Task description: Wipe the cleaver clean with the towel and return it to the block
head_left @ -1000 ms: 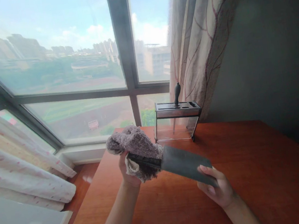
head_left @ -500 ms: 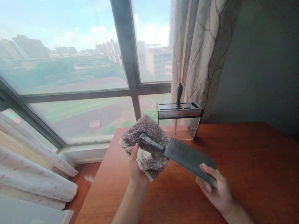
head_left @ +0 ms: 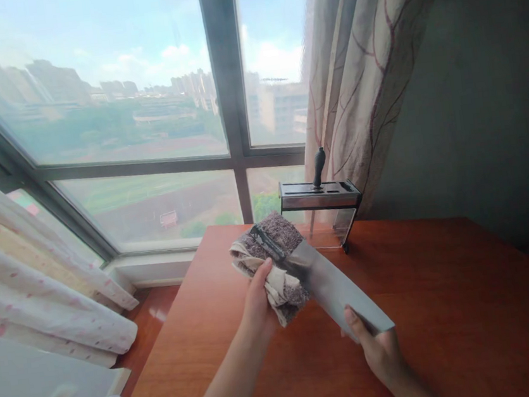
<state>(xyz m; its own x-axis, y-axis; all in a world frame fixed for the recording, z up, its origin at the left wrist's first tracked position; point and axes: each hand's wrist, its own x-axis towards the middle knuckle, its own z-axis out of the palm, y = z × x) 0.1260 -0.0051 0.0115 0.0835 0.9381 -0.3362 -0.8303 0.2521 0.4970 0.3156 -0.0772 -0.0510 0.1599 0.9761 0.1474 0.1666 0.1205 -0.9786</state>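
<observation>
While the right hand (head_left: 380, 351) at 5 o'clock has its fingers closed on the blade end of a cleaver (head_left: 346, 291), the left hand (head_left: 259, 298) at 6 grips a bunched cloth (head_left: 285, 231); the cleaver's handle lies against the cloth, pointing to 11. Both above worktop (head_left: 446, 286). Beyond, at 3: knife rack (head_left: 294, 203), one black handle (head_left: 319, 165) upright. Farthest, at 10: window (head_left: 132, 130).

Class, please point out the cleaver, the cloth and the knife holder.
Cleaver (head_left: 343, 291): head view, middle of the blade.
Cloth (head_left: 285, 283): head view, pale folded part.
Knife holder (head_left: 319, 201): head view, front of its top bar.
</observation>
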